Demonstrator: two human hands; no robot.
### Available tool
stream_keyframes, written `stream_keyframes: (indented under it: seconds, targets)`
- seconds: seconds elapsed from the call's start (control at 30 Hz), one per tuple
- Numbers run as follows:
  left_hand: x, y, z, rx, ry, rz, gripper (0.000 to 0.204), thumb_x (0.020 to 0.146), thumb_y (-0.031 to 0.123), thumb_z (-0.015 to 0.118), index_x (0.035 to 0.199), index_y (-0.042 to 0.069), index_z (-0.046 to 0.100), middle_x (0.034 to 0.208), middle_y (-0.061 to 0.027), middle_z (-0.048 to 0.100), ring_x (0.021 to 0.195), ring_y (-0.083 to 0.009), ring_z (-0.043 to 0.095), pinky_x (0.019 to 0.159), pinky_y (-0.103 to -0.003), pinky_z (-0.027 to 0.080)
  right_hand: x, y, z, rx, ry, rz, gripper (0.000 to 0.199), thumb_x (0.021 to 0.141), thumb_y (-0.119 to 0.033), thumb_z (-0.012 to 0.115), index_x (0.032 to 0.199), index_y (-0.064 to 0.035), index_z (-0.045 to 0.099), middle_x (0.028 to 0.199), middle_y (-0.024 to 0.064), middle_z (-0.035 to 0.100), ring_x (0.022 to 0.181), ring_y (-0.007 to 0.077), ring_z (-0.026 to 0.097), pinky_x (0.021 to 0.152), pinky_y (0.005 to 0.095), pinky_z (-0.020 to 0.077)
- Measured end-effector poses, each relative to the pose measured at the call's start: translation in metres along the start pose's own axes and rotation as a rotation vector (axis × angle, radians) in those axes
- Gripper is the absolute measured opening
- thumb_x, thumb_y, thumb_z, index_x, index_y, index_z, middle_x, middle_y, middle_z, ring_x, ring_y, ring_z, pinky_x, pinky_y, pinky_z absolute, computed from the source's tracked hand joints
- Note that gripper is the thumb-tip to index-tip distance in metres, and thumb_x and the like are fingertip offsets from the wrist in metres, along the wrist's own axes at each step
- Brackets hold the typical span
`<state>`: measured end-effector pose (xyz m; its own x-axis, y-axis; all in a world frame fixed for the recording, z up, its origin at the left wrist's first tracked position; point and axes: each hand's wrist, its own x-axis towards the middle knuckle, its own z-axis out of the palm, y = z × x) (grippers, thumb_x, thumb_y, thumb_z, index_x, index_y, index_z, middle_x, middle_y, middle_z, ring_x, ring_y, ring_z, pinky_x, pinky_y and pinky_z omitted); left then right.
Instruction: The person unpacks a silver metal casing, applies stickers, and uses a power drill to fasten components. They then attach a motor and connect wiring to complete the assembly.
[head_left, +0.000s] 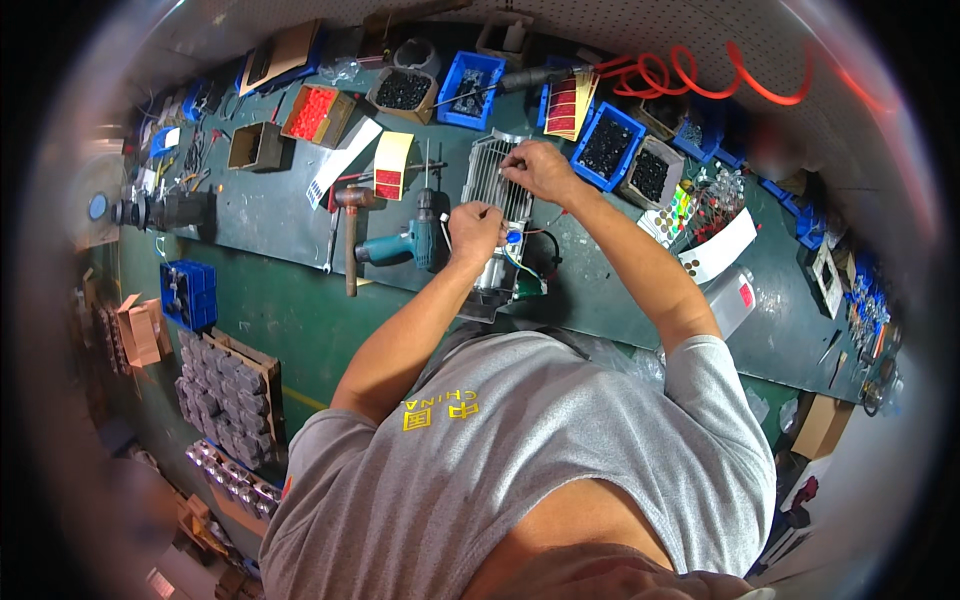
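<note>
Apparently your finned metal housing (pixel 485 178) is only partway assembled: it lies on the tabletop (pixel 280 205) straight ahead of you, body in place, yet the wires (pixel 516 262) at its six o'clock end hang loose and uncovered, so as I judge it the wiring and closing up remain. What lies beneath your hands is hidden. Your left hand (pixel 478 232), at the housing's seven o'clock, has thumb and fingers drawn together; your right hand (pixel 540 168), at one o'clock, bunches its fingertips over the fins. Whether either pinches a small part, I cannot tell. Counting around the housing, you have one housing, one blue connector (pixel 515 238) just beside your left hand, one teal drill (pixel 410 240) between eight and nine o'clock, and one hammer (pixel 352 200) at nine. Two red-and-yellow label sheets sit at ten (pixel 392 165) and one o'clock (pixel 566 108). Of the blue bins with their contents plainly showing nearby, you have two, near twelve (pixel 470 90) and at two (pixel 607 147). One carton of red pieces (pixel 318 113) stands at ten; the loose small parts are too many to count.
</note>
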<state>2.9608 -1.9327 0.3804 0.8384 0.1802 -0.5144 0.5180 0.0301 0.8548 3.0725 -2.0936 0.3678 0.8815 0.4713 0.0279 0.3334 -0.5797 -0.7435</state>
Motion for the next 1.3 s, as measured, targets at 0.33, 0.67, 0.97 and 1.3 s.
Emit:
stream_keyframes:
  seconds: [0.33,0.67,0.97,1.3]
  targets:
    - [0.003,-0.002,-0.008,0.282,-0.116,0.168,0.013,0.092,0.006,0.061,0.092,-0.006,0.067,0.071,-0.0073,0.068,0.056,-0.0106,0.062,0.049,-0.026,0.051,0.001,-0.001,-0.007,-0.011,-0.033,-0.072,0.015,0.082,-0.01,0.073,0.094,-0.0008,0.073,0.09,0.0173,0.069,0.082,0.0317,0.069,0.075,0.0406,0.0556]
    - [0.012,-0.012,-0.013,0.447,-0.089,0.31,0.019,0.087,0.009,0.068,0.102,-0.001,0.064,0.073,-0.0154,0.068,0.065,-0.0251,0.067,0.061,-0.038,0.052,-0.002,-0.01,-0.009,-0.127,-0.065,-0.067,0.014,0.087,-0.014,0.07,0.097,-0.0044,0.072,0.098,0.0153,0.067,0.094,0.0355,0.066,0.083,0.0449,0.0535]
    - [0.011,0.024,-0.022,0.746,-0.274,0.456,0.063,0.085,0.008,0.066,0.145,0.001,0.048,0.071,-0.0203,0.065,0.065,-0.0328,0.066,0.065,-0.042,0.051,0.002,-0.007,-0.008,-0.124,-0.075,-0.068,0.013,0.086,-0.013,0.069,0.097,-0.0053,0.072,0.099,0.0152,0.066,0.095,0.0357,0.065,0.084,0.0453,0.0527]
    - [0.011,0.041,-0.016,0.931,-0.35,0.317,0.066,0.084,0.013,0.062,0.148,0.004,0.045,0.103,-0.034,0.067,0.101,-0.0487,0.065,0.091,-0.055,0.051,0.016,-0.001,-0.03,0.449,-0.094,0.344,0.03,0.093,-0.023,0.057,0.107,-0.0012,0.072,0.091,0.0046,0.069,0.085,0.0128,0.066,0.074,0.0306,0.052]
